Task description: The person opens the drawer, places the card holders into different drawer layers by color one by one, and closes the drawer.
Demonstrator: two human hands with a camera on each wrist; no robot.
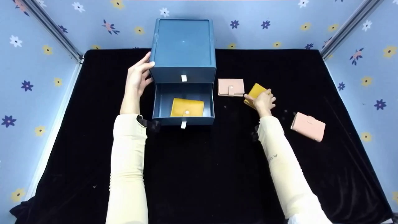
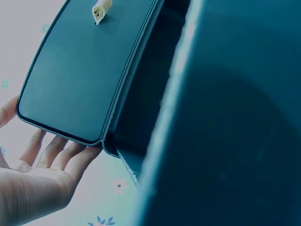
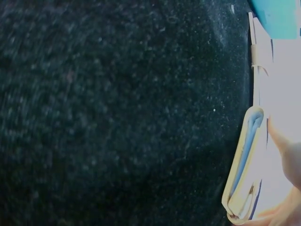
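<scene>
A blue two-drawer box (image 1: 183, 43) stands at the back of the black cloth, its lower drawer (image 1: 160, 101) pulled out. My left hand (image 1: 138, 76) rests against the box's left side near the upper drawer, fingers extended; the left wrist view shows the fingertips along its edge. In the lower drawer lies a yellow wallet (image 1: 188, 107) with a snap strap. To the right, my right hand (image 1: 265, 100) holds a second yellow wallet (image 1: 256, 90) from above, thumb at its left edge and fingers at the right. The right wrist view shows this folded wallet (image 3: 242, 165) edge-on.
One pink wallet (image 1: 230, 86) lies between the box and my right hand. Another pink wallet (image 1: 308, 127) is farther right on the black cloth (image 1: 217, 174). Flowered blue panels (image 1: 248, 21) stand behind and at both sides.
</scene>
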